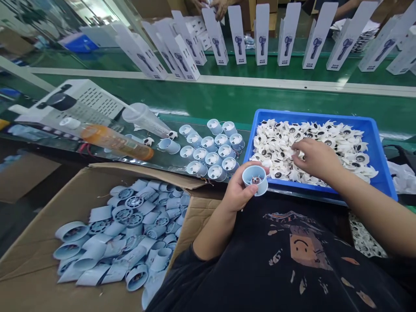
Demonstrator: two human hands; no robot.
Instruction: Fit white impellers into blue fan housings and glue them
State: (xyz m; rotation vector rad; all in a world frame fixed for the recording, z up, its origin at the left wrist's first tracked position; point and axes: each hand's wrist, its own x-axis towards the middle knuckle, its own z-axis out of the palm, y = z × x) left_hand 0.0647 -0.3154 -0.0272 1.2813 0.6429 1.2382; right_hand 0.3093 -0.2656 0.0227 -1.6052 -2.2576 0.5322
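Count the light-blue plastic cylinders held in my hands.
1 light-blue plastic cylinder, in your left hand; none shows in your right hand, over the blue plastic tray.

Cups (217, 161) stand left of a tray (312, 115) holding impellers (328, 143), cartons (261, 39) behind, and seemingly more impellers (367, 238) below.

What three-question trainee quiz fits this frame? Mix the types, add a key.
1. Short answer: What does the left hand hold?
2. True or false: The right hand is over the blue tray.
3. Multiple choice: What colour are the pieces inside the grouped cups beside the tray?
A) orange
B) white
C) green

Key:
1. A light-blue cup, open end showing.
2. True; the tray is filled with white bladed parts.
3. B
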